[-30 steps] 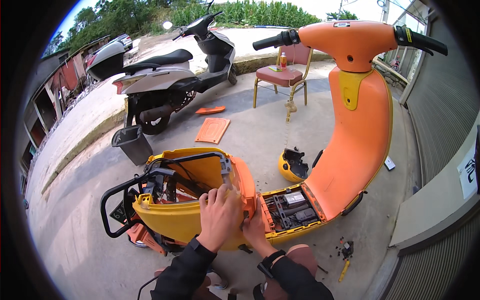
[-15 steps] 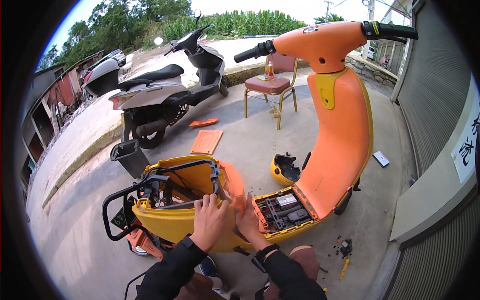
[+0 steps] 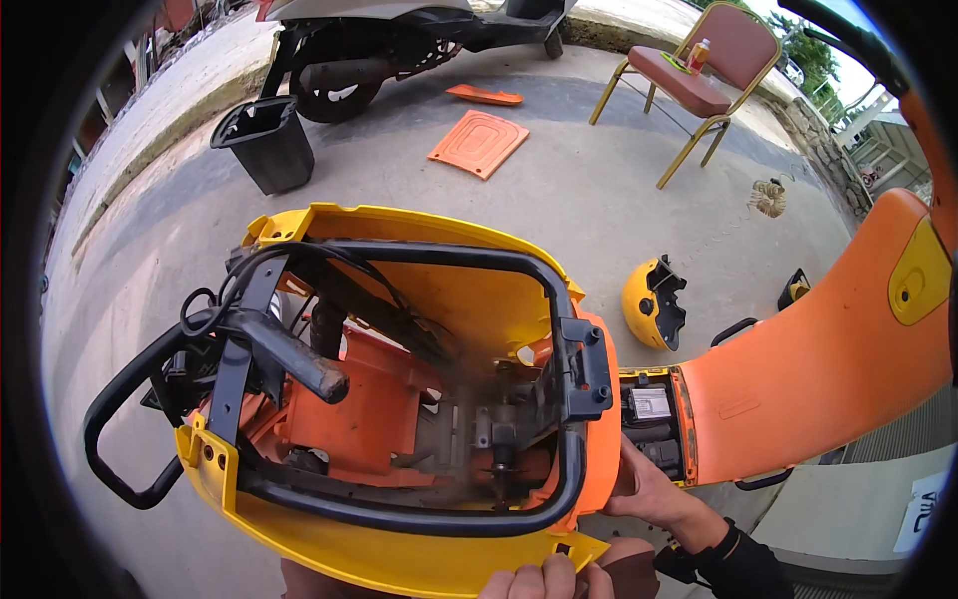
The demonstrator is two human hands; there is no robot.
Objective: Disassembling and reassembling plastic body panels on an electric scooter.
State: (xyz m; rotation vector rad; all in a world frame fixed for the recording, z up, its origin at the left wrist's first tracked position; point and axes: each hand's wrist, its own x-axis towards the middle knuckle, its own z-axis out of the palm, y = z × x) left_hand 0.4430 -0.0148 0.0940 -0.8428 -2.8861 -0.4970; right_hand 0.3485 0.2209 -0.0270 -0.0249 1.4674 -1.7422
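The scooter's open body section fills the lower middle: yellow side panels point(image 3: 379, 534), a black tube frame point(image 3: 409, 504), an orange end panel point(image 3: 599, 439) and an orange inner part point(image 3: 349, 404). My left hand point(image 3: 544, 581), cut off by the bottom edge, has its fingers curled on the near yellow panel's edge. My right hand point(image 3: 659, 499) reaches from the lower right and grips the orange end panel, fingertips partly hidden behind it. Beside it is an open battery compartment point(image 3: 651, 431) with a silver module, joined to the orange footboard point(image 3: 788, 369).
Beyond lie a yellow curved shell point(image 3: 641, 304), a flat orange panel point(image 3: 477, 145) and a narrow orange piece point(image 3: 484, 96). A black bin point(image 3: 267, 155), another scooter point(image 3: 369, 50) and a chair point(image 3: 679, 80) holding a bottle point(image 3: 697, 56) stand behind. A concrete ledge point(image 3: 155, 160) runs left.
The view has tipped down and moved closer over the open body. My left hand now shows at the bottom edge on the near yellow panel; my right hand stays at the orange end panel.
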